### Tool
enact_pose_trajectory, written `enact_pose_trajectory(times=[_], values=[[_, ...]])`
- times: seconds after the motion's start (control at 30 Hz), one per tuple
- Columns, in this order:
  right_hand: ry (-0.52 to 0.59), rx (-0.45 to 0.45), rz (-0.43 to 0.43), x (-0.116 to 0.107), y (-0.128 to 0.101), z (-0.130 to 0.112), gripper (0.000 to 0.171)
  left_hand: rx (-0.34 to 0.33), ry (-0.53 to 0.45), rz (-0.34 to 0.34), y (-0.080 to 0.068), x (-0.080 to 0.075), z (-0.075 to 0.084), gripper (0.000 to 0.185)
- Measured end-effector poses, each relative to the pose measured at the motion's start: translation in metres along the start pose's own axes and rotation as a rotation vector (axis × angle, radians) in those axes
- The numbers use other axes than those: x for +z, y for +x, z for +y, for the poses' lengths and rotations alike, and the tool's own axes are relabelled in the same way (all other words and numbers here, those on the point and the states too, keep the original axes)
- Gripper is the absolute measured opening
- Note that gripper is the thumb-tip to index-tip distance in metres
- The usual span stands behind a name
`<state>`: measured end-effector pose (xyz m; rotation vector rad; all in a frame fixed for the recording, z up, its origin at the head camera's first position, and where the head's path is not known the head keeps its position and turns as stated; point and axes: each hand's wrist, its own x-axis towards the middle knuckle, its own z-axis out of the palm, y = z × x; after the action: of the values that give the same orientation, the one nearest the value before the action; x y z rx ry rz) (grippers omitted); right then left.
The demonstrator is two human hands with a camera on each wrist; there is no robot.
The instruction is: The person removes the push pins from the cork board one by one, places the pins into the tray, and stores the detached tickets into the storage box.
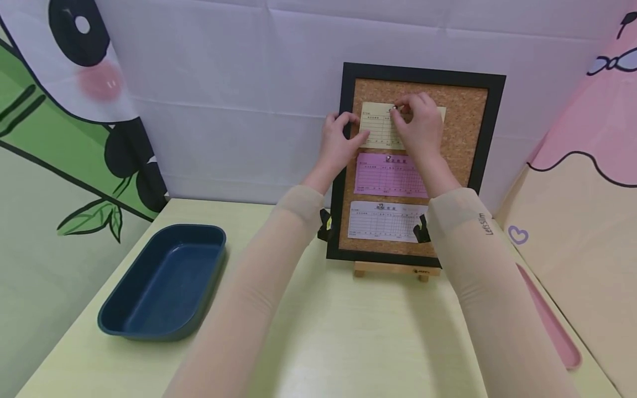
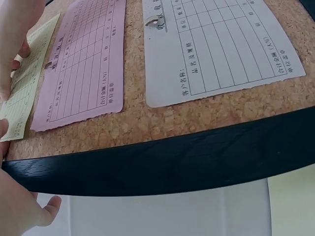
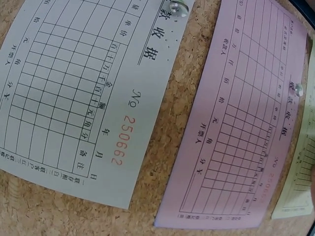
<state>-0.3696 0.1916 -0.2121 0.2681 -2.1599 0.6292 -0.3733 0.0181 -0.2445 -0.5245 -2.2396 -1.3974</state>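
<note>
A black-framed cork board (image 1: pixel 490 127) stands on a small wooden easel (image 1: pixel 398 269). Three slips hang on it: yellow (image 1: pixel 378 132) on top, pink (image 1: pixel 388 177) in the middle, white (image 1: pixel 383 221) at the bottom. My left hand (image 1: pixel 354 128) grips the frame's left edge and its thumb presses the yellow slip. My right hand (image 1: pixel 404 108) pinches a pushpin (image 1: pixel 395 108) at the top of the yellow slip. The left wrist view shows the frame (image 2: pixel 172 157), the yellow slip (image 2: pixel 19 98) and the pink slip (image 2: pixel 83 64). Pins (image 3: pixel 297 89) hold the pink and white slips.
A dark blue tray (image 1: pixel 164 282) lies at the left of the pale table (image 1: pixel 348 331). A pink tray (image 1: pixel 552 326) sits at the right edge. Black clips (image 1: pixel 325 224) flank the board's lower part. White cloth hangs close behind the board.
</note>
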Motion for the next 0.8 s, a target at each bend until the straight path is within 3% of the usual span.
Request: enact_pose_trajectory(times=[0.27,0.8], values=[[-0.023,-0.037,0.030,0.0006,0.0003,0.0006,0.024,0.011,-0.025,0.077,0.0005,0.0031,-0.0028,0.022],[-0.043,-0.104,0.095,0.0084,-0.0009,0.0085,0.026,-0.013,-0.022,0.101,-0.0008,0.0068,-0.0028,0.021]])
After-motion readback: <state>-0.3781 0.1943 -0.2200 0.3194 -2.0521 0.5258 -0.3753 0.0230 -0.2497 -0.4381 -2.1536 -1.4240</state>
